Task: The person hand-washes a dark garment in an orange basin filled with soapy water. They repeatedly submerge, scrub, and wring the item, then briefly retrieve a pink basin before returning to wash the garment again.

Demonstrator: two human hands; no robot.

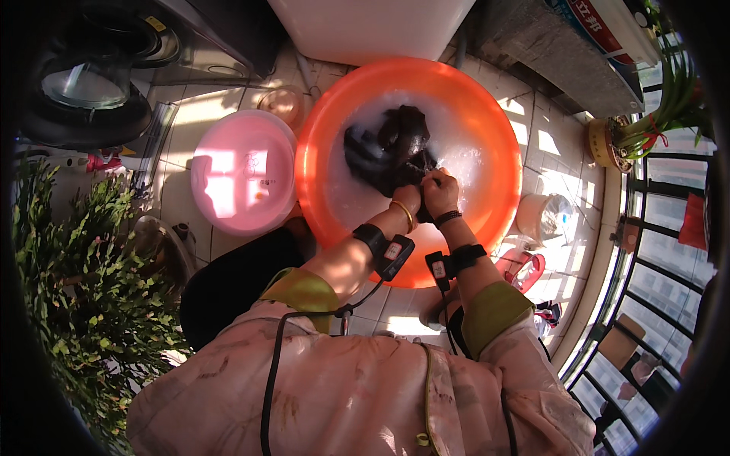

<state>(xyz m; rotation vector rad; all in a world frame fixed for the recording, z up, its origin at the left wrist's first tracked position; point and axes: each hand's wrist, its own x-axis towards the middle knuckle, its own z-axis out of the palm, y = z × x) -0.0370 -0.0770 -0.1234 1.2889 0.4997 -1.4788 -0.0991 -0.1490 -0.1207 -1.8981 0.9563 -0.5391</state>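
A large orange plastic basin [502, 154] stands on the floor before me, holding cloudy, sudsy water. In it lies a wet, dark cloth garment [393, 142], bunched up and partly under the water. My left hand [407, 199] is closed on the near part of this cloth. Right beside it, my right hand [441, 192] is clenched on the same cloth, with a bit of dark fabric showing below the two fists. The fingers of my left hand are mostly hidden from above. A gold bangle circles the left wrist, a dark beaded bracelet the right.
A pink plastic basin [245, 182] touches the orange one's left side. Leafy plants [97, 273] crowd the left, and a potted plant [610, 145] stands right. A small bucket [536, 219] and a red slipper [527, 272] lie near the right rim. Cables run from both wrist straps.
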